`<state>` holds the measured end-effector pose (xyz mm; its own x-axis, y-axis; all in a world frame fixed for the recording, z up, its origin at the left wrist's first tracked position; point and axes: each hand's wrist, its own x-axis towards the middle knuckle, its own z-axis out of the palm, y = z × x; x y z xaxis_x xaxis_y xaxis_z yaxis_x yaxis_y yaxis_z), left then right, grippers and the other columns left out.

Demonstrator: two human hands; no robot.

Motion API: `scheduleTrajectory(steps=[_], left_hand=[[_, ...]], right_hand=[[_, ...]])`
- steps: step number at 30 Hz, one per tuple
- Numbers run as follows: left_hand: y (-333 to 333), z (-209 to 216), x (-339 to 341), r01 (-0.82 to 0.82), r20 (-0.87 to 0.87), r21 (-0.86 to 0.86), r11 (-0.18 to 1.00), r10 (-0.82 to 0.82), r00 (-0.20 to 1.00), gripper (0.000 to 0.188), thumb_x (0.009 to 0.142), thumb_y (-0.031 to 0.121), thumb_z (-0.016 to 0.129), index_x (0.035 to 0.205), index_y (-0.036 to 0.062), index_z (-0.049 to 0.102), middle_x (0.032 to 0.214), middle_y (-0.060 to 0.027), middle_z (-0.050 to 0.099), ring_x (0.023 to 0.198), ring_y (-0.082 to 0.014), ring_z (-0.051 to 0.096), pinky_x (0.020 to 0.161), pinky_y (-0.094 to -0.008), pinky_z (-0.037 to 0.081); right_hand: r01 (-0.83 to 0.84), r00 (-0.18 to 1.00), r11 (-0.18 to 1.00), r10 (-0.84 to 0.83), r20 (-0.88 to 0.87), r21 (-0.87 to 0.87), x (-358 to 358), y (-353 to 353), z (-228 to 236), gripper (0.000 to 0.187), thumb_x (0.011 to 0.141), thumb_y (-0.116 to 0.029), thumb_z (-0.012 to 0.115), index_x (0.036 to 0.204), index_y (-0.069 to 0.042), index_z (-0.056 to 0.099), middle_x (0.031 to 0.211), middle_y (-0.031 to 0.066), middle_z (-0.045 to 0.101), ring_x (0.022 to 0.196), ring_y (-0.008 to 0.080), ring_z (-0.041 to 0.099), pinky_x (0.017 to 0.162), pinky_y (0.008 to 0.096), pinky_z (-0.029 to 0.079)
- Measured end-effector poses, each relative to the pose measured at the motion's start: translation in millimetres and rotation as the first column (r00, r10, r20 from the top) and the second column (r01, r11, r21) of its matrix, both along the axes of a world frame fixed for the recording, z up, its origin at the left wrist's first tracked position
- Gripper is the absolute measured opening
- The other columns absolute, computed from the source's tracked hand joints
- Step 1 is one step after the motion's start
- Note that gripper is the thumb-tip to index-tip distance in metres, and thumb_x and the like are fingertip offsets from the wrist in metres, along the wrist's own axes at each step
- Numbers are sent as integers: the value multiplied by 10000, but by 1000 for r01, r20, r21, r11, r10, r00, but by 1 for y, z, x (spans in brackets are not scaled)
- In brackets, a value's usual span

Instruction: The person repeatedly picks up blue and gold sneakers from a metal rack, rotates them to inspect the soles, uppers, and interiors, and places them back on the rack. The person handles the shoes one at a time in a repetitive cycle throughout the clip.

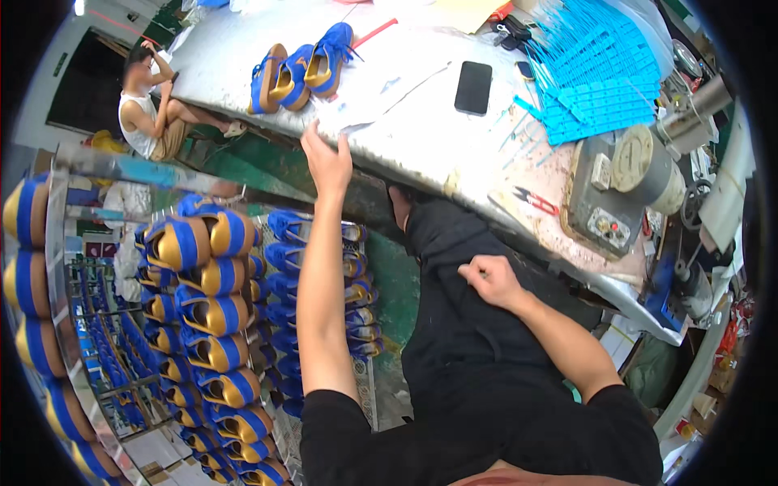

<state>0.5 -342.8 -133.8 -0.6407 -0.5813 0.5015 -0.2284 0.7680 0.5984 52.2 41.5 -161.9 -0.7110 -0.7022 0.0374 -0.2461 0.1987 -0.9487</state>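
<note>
top: black T-shirt, rounded neckline | sleeves: short, black | legs: loose black trousers, creased cloth, narrow dark strip near waist | left hand, right hand: bare | forearms: bare

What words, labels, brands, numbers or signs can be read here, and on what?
None can be read.
Blue-and-yellow shoes on the workbench, near the left hand: no legible lettering.
Smartphone: dark screen, no visible text.
Small white panel at right: markings too small.
Dark wall plate: too blurred.
</note>
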Motion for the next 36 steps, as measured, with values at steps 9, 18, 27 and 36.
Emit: scheduleTrajectory(steps=[9, 18, 27, 36], left_hand=[[-83, 26, -141, -197, 394, -123, 973, 230, 890, 522, 734, 279, 803, 1148, 30, 606, 1132, -242, 590, 1069, -411, 570, 927, -469, 463], [98, 89, 12, 439, -426, 896, 74, -138, 894, 98, 932, 111, 623, 985, 44, 577, 1047, -85, 648, 987, -185, 638, 895, -374, 522], [259, 103, 144, 458, -292, 873, 169, -572, 767, 350, 703, 1, 829, 832, 45, 506, 1341, -260, 529, 1160, -243, 578, 976, -357, 451], [333, 119, 114, 686, -383, 724, 69, -787, 484, 418, 689, 74, 864, 927, 43, 521, 1303, -262, 552, 1182, -280, 573, 1004, -375, 437]], right_hand=[[5, 999, 1000, -3, 50, -26, -19, -17, -12, 297, 857, -177, 710, 649, -17, 573, 605, 138, 580, 515, 259, 581, 497, 330, 435], [64, 980, 996, -52, 190, -59, -20, -6, -2, 206, 884, -174, 697, 777, -12, 627, 658, 88, 630, 589, 165, 619, 550, 299, 479], [455, 799, 835, -230, 556, -309, -15, 143, 34, 880, 802, -162, 682, 1524, -119, 181, 1228, 140, 604, 512, 58, 481, 422, 177, 345], [761, 646, 557, -699, 308, -333, -11, 251, 83, 908, 679, -260, 905, 1407, -30, 413, 1270, 43, 571, 1119, 145, 569, 954, 296, 474]])
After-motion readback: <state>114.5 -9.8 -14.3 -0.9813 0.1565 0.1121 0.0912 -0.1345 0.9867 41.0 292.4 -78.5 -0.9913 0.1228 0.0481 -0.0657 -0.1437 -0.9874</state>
